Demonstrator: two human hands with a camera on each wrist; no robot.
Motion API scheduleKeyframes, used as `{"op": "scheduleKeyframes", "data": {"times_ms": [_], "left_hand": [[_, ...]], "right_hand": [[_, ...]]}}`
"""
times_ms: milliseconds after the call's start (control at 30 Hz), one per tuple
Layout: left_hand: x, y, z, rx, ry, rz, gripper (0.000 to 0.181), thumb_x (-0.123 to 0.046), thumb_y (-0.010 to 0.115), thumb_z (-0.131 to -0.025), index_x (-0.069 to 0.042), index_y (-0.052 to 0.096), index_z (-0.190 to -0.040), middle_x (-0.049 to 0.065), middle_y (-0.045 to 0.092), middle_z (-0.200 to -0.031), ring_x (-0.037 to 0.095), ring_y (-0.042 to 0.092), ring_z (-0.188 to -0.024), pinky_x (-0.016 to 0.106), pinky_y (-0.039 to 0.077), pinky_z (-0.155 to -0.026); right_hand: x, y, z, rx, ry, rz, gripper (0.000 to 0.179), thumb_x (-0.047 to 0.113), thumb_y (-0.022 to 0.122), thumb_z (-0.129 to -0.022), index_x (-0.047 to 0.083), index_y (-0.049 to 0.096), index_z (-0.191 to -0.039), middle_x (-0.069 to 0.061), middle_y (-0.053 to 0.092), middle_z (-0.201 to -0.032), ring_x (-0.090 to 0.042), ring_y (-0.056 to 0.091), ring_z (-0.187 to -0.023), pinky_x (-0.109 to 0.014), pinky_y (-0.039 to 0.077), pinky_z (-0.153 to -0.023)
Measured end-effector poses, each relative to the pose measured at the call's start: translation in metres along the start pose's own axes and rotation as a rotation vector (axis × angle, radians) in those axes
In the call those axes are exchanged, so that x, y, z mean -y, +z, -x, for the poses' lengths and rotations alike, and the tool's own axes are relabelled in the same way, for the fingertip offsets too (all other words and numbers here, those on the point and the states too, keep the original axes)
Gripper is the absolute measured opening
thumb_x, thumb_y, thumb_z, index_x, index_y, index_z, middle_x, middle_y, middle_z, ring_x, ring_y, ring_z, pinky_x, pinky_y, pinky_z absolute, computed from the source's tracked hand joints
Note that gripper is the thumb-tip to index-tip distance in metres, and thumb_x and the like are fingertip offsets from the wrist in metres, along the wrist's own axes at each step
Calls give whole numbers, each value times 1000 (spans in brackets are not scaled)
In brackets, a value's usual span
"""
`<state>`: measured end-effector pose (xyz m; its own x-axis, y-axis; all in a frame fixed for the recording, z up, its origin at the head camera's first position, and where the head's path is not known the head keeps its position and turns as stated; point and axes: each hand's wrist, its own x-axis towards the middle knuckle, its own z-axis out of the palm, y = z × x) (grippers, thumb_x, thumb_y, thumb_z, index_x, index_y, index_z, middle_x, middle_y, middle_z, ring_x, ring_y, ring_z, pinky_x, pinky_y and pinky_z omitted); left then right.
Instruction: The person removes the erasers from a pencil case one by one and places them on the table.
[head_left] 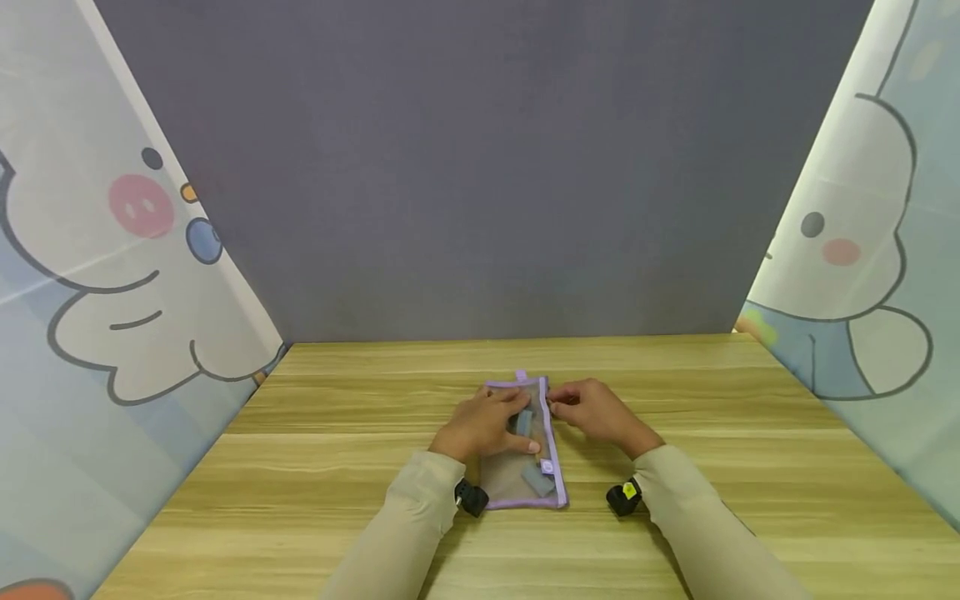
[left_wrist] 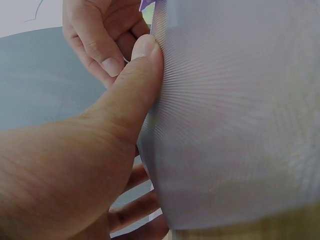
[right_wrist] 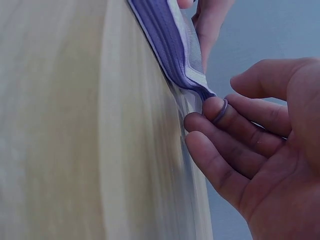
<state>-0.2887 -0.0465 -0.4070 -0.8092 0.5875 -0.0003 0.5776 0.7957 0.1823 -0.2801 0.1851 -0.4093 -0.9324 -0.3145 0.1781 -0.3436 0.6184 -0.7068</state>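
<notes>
A see-through mesh zipper pouch (head_left: pixel 501 479) with lilac edging lies flat on the wooden table. Grey-blue pieces (head_left: pixel 537 480) show through its mesh. My left hand (head_left: pixel 483 423) rests on the pouch with fingers and thumb spread, holding it down; in the left wrist view the thumb (left_wrist: pixel 145 55) touches the mesh near its edge. At the far end of the zipper band (right_wrist: pixel 167 40), my right hand (head_left: pixel 596 410) has a fingertip hooked through a thin purple pull loop (right_wrist: pixel 221 111). Its thumb (right_wrist: pixel 265 77) stands apart from those bent fingers.
A small lilac tab (head_left: pixel 521 376) sticks out from the pouch's far edge, and a pale label (head_left: pixel 547 467) sits on the zipper band. Behind the table (head_left: pixel 360 417) rises a dark grey panel (head_left: pixel 495 183), with cartoon-printed sheets (head_left: pixel 135 275) on both sides.
</notes>
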Motion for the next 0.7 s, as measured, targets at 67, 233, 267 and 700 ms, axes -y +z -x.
{"op": "scheduleKeyframes", "data": {"times_ms": [67,233,267,700], "left_hand": [[0,-1,0,-1,0,3,93,-72,64,-82,-25,36,-157,0,32,-161,47,29,-143,61,36,-106],[-1,-1,0,4,-11,12,93,-72,65,-82,-25,37,-157,1,32,-161,43,32,-142,59,38,-104],[-1,0,0,2,-11,13,93,-72,65,-81,-25,38,-157,1,33,-161,42,32,-142,59,38,-104],[-1,-1,-1,5,1,0,93,-72,64,-82,-24,36,-158,2,32,-162,43,33,-141,59,40,-102]], "right_hand": [[1,0,-1,-4,-1,-5,25,14,65,-96,1,74,-116,-9,73,-110,-19,67,-96,-38,56,-80],[-1,2,-1,-3,-15,-21,20,11,66,-95,2,75,-110,-7,74,-104,-14,66,-89,-34,55,-76],[-2,2,-1,-1,-19,-26,20,10,66,-95,1,75,-110,-7,74,-103,-14,66,-88,-34,55,-75],[0,8,-7,-60,25,-39,20,8,64,-94,1,74,-110,-6,72,-97,-16,66,-85,-32,55,-71]]}}
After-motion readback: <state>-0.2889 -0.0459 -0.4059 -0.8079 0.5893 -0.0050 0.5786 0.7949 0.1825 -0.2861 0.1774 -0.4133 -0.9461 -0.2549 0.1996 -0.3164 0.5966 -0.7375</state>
